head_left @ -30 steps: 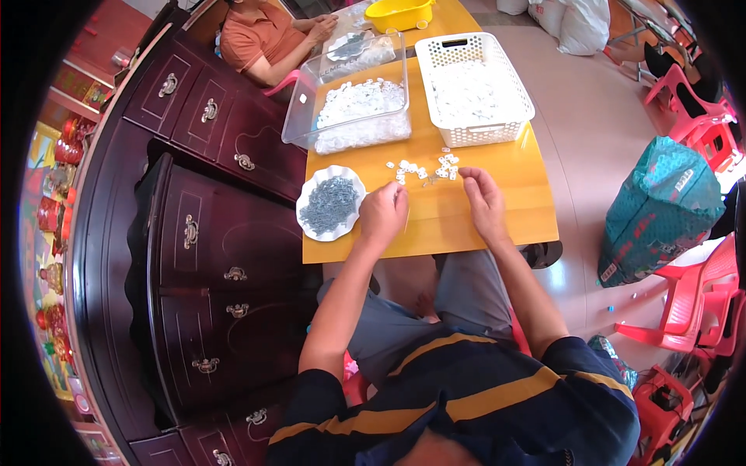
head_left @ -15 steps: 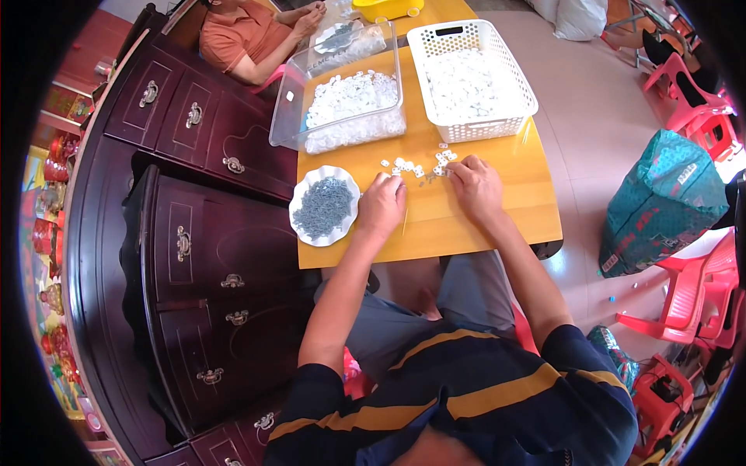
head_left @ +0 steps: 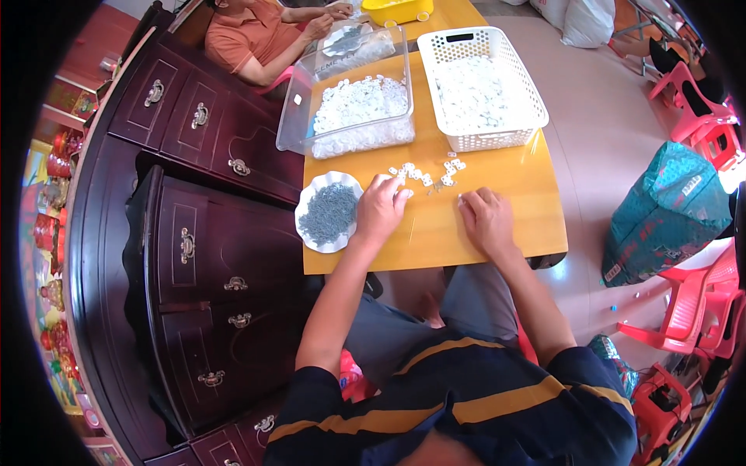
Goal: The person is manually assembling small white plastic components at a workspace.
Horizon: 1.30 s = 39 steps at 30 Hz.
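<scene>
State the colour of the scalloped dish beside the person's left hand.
White: the scalloped dish holds small grey metal pieces, beside the left hand. Shown in the head view.

A home used for piecework: dark wooden cabinets (head_left: 210, 233), red plastic chairs (head_left: 684, 318), bins of small white parts (head_left: 361, 116).

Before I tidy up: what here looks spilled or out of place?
Little stands out. A few small white pieces lie loose on the yellow table between the left hand and right hand, outside the clear tub and white basket.
</scene>
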{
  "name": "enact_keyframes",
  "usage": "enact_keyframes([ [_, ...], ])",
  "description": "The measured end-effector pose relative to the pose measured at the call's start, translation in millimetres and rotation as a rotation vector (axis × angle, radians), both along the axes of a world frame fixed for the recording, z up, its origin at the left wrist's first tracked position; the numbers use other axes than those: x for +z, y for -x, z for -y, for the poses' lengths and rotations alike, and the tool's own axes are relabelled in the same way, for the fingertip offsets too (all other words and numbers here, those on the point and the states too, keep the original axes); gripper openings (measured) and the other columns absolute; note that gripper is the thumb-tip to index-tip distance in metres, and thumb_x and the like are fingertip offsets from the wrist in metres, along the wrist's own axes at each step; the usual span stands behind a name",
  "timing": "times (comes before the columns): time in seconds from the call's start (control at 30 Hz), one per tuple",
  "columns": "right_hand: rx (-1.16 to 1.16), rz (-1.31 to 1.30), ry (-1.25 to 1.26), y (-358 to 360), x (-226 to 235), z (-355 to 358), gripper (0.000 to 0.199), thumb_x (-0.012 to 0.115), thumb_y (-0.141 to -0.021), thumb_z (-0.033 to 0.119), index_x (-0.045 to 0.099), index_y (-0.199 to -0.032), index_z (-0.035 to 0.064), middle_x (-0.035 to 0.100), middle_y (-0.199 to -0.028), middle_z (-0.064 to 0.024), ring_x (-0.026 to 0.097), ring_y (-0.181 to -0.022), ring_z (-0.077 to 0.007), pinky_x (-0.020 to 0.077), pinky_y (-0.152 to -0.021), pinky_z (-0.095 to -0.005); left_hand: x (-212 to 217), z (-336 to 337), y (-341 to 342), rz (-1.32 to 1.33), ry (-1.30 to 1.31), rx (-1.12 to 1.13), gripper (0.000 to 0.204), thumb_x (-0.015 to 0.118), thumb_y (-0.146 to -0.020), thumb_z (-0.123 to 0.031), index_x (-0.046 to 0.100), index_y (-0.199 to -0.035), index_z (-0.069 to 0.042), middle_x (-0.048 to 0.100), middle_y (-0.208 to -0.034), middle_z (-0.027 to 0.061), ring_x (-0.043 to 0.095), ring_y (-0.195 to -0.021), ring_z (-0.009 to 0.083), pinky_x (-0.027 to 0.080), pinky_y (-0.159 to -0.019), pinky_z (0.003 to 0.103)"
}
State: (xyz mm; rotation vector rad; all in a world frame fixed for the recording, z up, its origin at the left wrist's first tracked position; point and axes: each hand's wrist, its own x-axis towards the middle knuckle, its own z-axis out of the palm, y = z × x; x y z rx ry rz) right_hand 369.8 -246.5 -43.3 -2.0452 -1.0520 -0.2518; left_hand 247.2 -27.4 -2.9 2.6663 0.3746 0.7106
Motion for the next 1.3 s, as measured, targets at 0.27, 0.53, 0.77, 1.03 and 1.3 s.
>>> enact_keyframes([
  [0.27,-0.002,-0.123,-0.07,1.8,8.3,3.9,0.011,0.072,-0.089,0.013,0.069,-0.098,0.0076,0.064,-0.084,-0.0128,0.065,-0.08,-0.0342,0.0493,-0.074,-0.0462,129.5,-72.2,-56.9,0.158,-0.07,0.011,0.011,0.068,-0.091,-0.011,0.07,-0.098,-0.003,0.067,-0.087,0.0151,0.067,-0.073,0.0305,0.053,-0.067,0.042],
  [0.53,-0.004,-0.251,-0.123,-6.1,16.2,12.3,0.01,0.071,-0.09,0.011,0.069,-0.097,0.005,0.064,-0.078,-0.0158,0.065,-0.073,-0.0368,0.051,-0.066,-0.0464,78.6,-210.0,-152.4,-0.498,0.112,0.18,0.075,0.082,-0.082,-0.044,0.057,-0.14,-0.002,0.066,-0.133,0.0245,0.063,-0.125,0.0383,0.05,-0.107,0.044],
  [0.77,0.04,-0.283,-0.217,-2.6,18.8,9.8,0.009,0.072,-0.089,0.012,0.069,-0.095,0.0051,0.065,-0.079,-0.0156,0.066,-0.073,-0.035,0.0519,-0.065,-0.0454,12.4,-280.0,-154.3,-0.742,0.192,0.286,0.117,0.078,-0.077,-0.068,0.031,-0.156,0.004,0.042,-0.156,0.0298,0.041,-0.147,0.04,0.036,-0.121,0.043],
  [1.03,-0.005,-0.219,-0.211,-9.6,19.1,11.3,0.009,0.074,-0.086,0.013,0.07,-0.092,0.0074,0.066,-0.078,-0.0108,0.066,-0.069,-0.0313,0.0518,-0.061,-0.0432,6.8,-245.0,-175.9,-0.72,0.196,-0.004,0.115,0.063,-0.088,-0.07,0.016,-0.162,0.004,0.021,-0.166,0.0304,0.018,-0.157,0.0407,0.017,-0.128,0.044],
  [1.3,0.021,-0.197,-0.207,-12.8,19.4,7.8,0.01,0.076,-0.084,0.013,0.069,-0.09,0.0083,0.065,-0.076,-0.0094,0.065,-0.067,-0.0295,0.0519,-0.06,-0.0426,1.6,-205.0,-203.7,-0.533,-0.106,-0.238,0.093,0.074,-0.088,-0.033,0.025,-0.16,0.001,0.027,-0.163,0.0302,0.024,-0.153,0.0453,0.023,-0.126,0.048],
])
